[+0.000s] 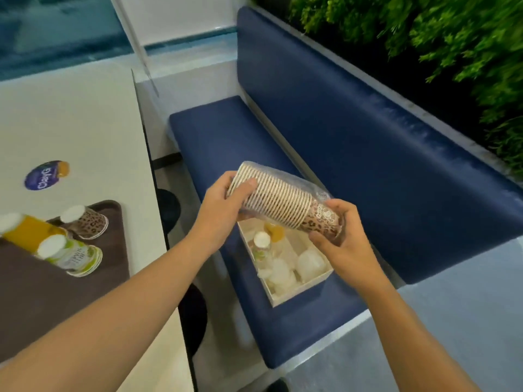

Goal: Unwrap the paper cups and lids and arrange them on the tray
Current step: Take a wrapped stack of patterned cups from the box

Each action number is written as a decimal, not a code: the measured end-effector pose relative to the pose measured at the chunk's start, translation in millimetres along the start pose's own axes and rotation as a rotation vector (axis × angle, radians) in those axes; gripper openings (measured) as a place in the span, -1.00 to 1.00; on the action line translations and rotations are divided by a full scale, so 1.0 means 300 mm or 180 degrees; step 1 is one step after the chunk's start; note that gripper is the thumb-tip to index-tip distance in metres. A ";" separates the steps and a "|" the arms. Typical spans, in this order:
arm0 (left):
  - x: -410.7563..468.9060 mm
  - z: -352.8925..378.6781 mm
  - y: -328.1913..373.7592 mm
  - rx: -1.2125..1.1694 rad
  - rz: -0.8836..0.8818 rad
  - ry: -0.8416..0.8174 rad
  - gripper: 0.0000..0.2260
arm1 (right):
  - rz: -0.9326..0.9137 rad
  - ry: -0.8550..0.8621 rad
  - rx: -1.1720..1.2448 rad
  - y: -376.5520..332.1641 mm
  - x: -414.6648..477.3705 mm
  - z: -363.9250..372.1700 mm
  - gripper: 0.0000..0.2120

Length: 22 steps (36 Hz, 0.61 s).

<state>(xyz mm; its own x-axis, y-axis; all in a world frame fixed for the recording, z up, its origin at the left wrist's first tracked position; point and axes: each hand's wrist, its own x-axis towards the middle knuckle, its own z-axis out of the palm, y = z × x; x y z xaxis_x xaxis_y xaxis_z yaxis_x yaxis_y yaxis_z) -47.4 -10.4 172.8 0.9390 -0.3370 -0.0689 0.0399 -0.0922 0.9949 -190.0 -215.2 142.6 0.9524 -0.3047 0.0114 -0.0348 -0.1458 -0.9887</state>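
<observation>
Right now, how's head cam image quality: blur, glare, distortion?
Head view: plants streaked by motion blur; cup stack, left hand and right hand fairly sharp; faint sheen on the plastic wrap; wide-angle bends the bench back and table edge.

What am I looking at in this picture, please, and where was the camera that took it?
There is no machine here: a person works with two bare hands. The single picture comes from a camera worn on the head, looking forward and down.

The left hand and the right hand each grip one end of a sleeve of leopard-print paper cups. It is held on its side in the air and has clear plastic wrap around it.

Below it, on a blue bench, stands an open white box holding white lids and more packed items.

At the left, a brown tray lies on a white table. It carries three cup stacks: a leopard-print stack, a green-printed stack and an orange stack.
</observation>
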 end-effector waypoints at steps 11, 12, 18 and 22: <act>-0.368 -0.245 0.102 0.0140 -0.0289 0.0580 -0.34 | -0.1200 -0.0560 -0.3545 -0.339 -0.064 0.371 0.10; -0.400 -0.281 0.112 -0.0110 -0.0353 0.0517 -0.34 | -0.1313 -0.0601 -0.3465 -0.359 -0.077 0.412 0.04; -0.554 -0.576 0.179 -0.0129 -0.0723 -0.0062 -0.60 | -0.1537 -0.0883 -0.2820 -0.419 -0.154 0.611 -0.23; -0.646 -0.774 0.200 0.1618 -0.0487 -0.0338 -0.71 | -0.1648 -0.1258 -0.2928 -0.451 -0.198 0.752 -0.29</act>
<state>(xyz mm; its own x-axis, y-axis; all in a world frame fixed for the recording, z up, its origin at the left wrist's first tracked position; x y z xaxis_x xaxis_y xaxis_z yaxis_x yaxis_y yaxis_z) -147.5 266.8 262.9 0.8947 -0.3745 -0.2434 -0.0216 -0.5806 0.8139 -173.5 34.9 242.1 0.9404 0.2893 0.1786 0.3377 -0.8564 -0.3907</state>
